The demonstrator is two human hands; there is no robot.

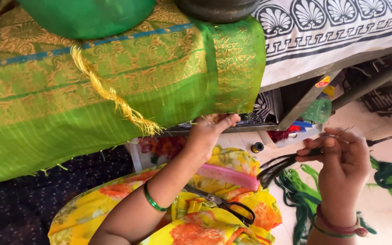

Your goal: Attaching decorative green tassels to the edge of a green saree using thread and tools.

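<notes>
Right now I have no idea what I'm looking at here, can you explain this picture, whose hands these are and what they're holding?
This is one picture from a camera worn on a person's head, looking down at their own two bare hands. The left hand grips the lower edge of a green and gold cloth draped over a table, near a twisted yellow tassel. The right hand pinches a bundle of dark threads, with what seems a thin needle above it. On the lap, covered in yellow flowered fabric, lie a pink comb and black-handled scissors. Green thread lies on the floor.
</notes>
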